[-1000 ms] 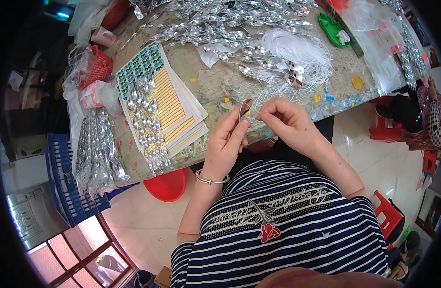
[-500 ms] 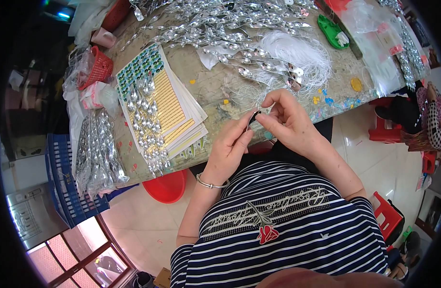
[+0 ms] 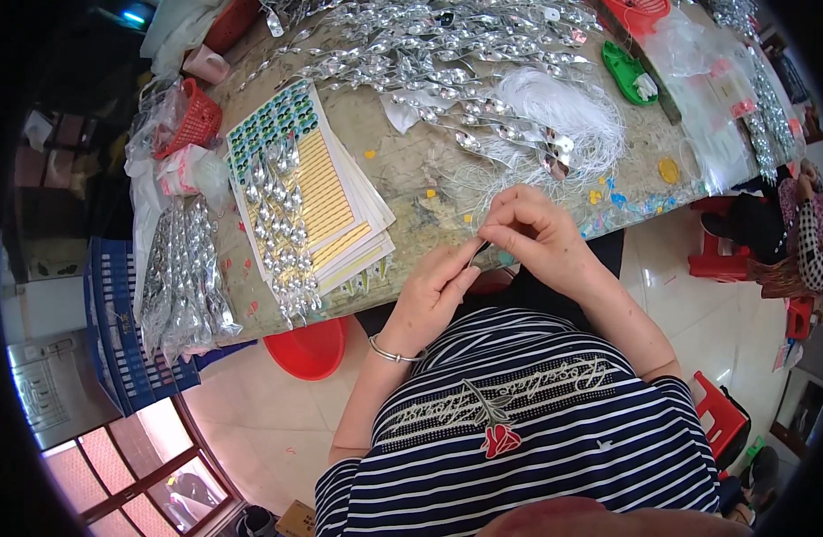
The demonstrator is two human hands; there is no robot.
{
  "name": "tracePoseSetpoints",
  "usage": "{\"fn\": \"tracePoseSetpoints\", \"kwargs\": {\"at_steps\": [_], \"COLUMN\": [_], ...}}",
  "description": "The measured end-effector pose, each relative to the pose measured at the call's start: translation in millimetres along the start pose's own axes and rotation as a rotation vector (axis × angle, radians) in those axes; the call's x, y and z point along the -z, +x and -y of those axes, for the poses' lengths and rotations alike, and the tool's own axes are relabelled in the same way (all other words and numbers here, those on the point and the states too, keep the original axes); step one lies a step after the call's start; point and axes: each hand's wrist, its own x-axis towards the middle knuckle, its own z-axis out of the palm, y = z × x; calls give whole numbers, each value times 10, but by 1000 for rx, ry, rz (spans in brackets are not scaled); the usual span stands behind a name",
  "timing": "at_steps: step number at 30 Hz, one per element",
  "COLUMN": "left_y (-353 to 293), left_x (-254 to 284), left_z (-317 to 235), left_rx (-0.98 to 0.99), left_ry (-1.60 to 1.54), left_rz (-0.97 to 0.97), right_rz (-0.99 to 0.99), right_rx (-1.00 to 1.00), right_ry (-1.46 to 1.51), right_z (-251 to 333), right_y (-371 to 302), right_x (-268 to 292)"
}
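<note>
My left hand (image 3: pixel 437 282) and my right hand (image 3: pixel 539 234) meet at the table's near edge, fingertips almost touching. Thumb and index finger of each are pinched together. Between them shows a small, thin dark piece (image 3: pixel 475 257), mostly covered by the fingers, so its kind is unclear. Just beyond the hands lies a loose bundle of white string (image 3: pixel 568 112). Twisted shiny silver strips (image 3: pixel 376 45) spread over the far side of the table. Left of my hands, more silver strips (image 3: pixel 277 219) rest on a stack of sticker sheets (image 3: pixel 326 219) in green and gold.
The worn table (image 3: pixel 411 192) carries small yellow and blue scraps. A red basket (image 3: pixel 194 118) and bagged silver strips (image 3: pixel 183 277) sit at its left, a green tray (image 3: pixel 625 72) at the far right. Below are a red basin (image 3: pixel 308 349) and a red stool (image 3: pixel 720 416). Another person (image 3: pixel 810 224) sits at right.
My fingertips have drawn closer together, and the dark piece between them is now more hidden. My right hand has come slightly nearer to me. The view has shifted a little.
</note>
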Motion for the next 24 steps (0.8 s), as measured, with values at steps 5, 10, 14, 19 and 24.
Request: {"fn": "tracePoseSetpoints", "kwargs": {"at_steps": [5, 10, 14, 19, 24], "left_y": [-33, -44, 51, 114, 47], "left_x": [50, 58, 48, -25, -13], "left_z": [-40, 55, 31, -119, -11], "left_rx": [78, 38, 67, 273, 229], "left_ry": [-85, -147, -317, -590, -557], "left_rz": [33, 19, -54, -163, -171], "right_rz": [4, 73, 113, 99, 111], "right_rx": [-86, -152, -192, -197, -180], "right_ry": [203, 326, 398, 354, 288], "right_z": [-63, -55, 46, 51, 37], "right_y": [33, 50, 46, 25, 26], "right_x": [11, -54, -101, -91, -138]}}
